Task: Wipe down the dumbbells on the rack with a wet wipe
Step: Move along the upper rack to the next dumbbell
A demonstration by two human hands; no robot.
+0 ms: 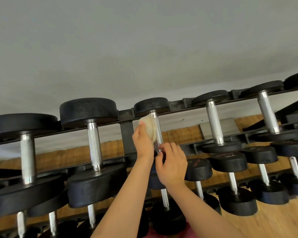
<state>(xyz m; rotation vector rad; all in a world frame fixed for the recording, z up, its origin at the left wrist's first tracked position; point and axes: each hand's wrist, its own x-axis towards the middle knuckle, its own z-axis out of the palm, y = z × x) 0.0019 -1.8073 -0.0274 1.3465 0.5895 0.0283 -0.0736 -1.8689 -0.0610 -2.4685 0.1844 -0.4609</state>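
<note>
1. Holding the wipe (pixel 149 128), the left hand (pixel 143 145) curls round it and presses it on the left side of a handle (pixel 156 125), top row of the rack (pixel 126 133)
2. This handle runs away from the person, so I think the wiping goes along it
3. Right hand (pixel 172 166) pinches its near end

dumbbell (pixel 158 129) end behind right hand (pixel 172 166)

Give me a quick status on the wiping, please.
Left hand holds wipe against handle of top-row dumbbell, third from left. Right hand grips handle's near end. Nothing blocking.
</note>
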